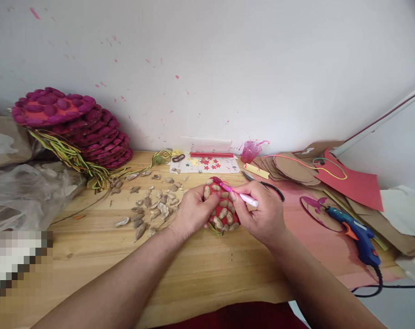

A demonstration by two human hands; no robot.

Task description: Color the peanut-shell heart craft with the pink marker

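Note:
My left hand (193, 211) grips the left side of a red disc (232, 218) covered with peanut shells, its thumb lying across the front. Between the fingers of my right hand (264, 214) is a paintbrush (246, 198) with a pale handle and a magenta tip. The brush tip touches the upper part of the disc, where a shell is painted magenta (215, 179). The other shells that show are plain tan. A bit of green cord (215, 230) pokes out under the disc. Loose peanut shells (155, 205) lie left of my left hand.
Finished-looking magenta shell discs (91, 128) are stacked at the left with green cords. A paint cup (251, 151) stands near the wall. Scissors (272, 186), cardboard circles (293, 170), red paper (354, 178) and a blue glue gun (363, 240) lie to the right. Paper stars (209, 163) rest on a white sheet.

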